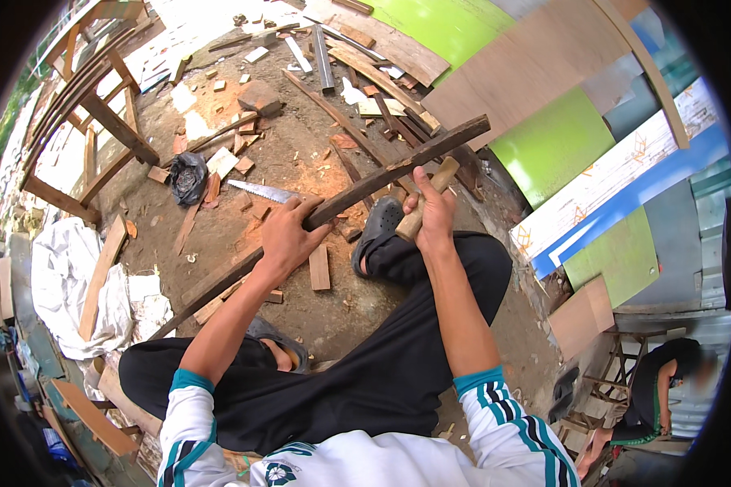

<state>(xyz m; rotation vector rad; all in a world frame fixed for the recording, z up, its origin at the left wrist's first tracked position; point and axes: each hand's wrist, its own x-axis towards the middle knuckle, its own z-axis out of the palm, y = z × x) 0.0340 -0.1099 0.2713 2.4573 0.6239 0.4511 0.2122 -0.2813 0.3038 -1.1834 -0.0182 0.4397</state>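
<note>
L grip [291, 238]: part-curled over dark beam [357, 194], hiding its mid
R grip [432, 207]: tight round pale wood pc [412, 223], mid covered
Beam: diag. in front of person, past R shoe [379, 230]; L forearm [240, 304] blocks part
Saw [257, 190]: nr L grip, handle unseen
Around: offcuts [320, 268], blk bag [188, 178]
Far R: co-worker [658, 394], sm., blurry head

The left hand [287, 239] grasps a long dark beam [398, 168] slanting in front of the person, while the right hand [434, 213] holds a short pale wooden piece [444, 173]. Beyond, a saw [260, 191], a black bag [185, 193] and wood offcuts [320, 268] lie on the ground [345, 302]; another person [656, 394] bends at lower right.
</note>
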